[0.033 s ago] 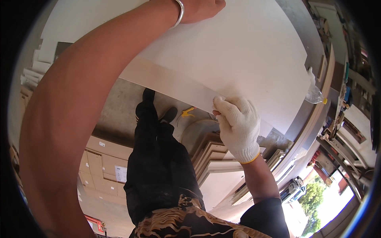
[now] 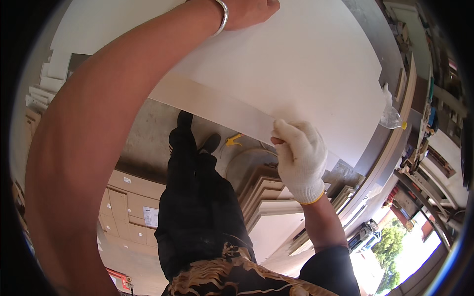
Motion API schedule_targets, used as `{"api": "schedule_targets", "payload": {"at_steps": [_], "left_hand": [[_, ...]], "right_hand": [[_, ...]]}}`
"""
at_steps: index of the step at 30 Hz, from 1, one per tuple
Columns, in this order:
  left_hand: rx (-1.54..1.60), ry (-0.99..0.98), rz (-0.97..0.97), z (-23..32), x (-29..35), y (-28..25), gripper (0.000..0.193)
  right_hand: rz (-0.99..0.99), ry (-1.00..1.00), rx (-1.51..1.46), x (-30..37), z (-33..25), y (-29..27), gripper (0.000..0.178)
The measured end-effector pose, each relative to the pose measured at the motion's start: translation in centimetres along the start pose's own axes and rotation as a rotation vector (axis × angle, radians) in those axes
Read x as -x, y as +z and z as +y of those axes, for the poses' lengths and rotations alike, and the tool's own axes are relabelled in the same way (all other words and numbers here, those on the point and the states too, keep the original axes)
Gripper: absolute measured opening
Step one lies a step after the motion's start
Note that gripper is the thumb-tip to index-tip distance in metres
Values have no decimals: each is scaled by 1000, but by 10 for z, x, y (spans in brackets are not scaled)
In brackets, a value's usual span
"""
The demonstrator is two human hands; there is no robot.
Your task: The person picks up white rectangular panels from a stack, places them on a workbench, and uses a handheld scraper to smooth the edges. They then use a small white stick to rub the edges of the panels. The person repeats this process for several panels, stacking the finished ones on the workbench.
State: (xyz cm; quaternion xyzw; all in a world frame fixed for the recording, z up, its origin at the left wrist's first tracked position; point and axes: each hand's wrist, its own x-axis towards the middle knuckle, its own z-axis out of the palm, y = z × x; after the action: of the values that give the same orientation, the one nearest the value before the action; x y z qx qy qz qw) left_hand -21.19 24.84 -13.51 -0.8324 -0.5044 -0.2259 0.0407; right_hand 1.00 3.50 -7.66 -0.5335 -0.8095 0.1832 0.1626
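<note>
A large white board (image 2: 286,64) spreads out in front of me, with a paler grey-beige strip (image 2: 217,101) along its near edge. My left hand (image 2: 247,14), bare and with a silver bangle at the wrist, rests on the board's far part; the picture's top edge cuts off most of its fingers, so their pose is unclear. Over the near edge, on the right, is my right hand (image 2: 301,153) in a white knitted glove with a yellow cuff hem. Its fingers are curled in against the thumb. Whatever they pinch, if anything, is hidden.
A clear plastic bottle with a yellow cap (image 2: 392,116) lies by the board's right side. Below are stacked panels (image 2: 271,212), a yellow air blow gun (image 2: 233,139) on the floor, and brown cartons (image 2: 128,207) to the left. Shelving (image 2: 434,163) lines the right.
My right hand has shifted slightly to the right along the board's near edge, fingers still curled. My left hand has hardly moved.
</note>
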Motion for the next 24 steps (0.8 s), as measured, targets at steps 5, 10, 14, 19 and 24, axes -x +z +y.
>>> {"api": "schedule_targets", "payload": {"at_steps": [5,10,14,19,24], "left_hand": [[22,-19,-59,0,2,-1,49],[-2,13,21,0,1,-2,48],[12,-1,-14,-1,2,-2,47],[0,12,23,0,2,-3,47],[10,-21,-17,3,5,-7,49]], "right_hand": [[96,592,-341,-1,1,-12,19],[-161,628,-163,-20,0,-20,7],[-267,716,-118,-31,0,-24,14],[-277,685,-142,-35,2,-23,8],[-309,660,-118,-41,1,-20,12]]}}
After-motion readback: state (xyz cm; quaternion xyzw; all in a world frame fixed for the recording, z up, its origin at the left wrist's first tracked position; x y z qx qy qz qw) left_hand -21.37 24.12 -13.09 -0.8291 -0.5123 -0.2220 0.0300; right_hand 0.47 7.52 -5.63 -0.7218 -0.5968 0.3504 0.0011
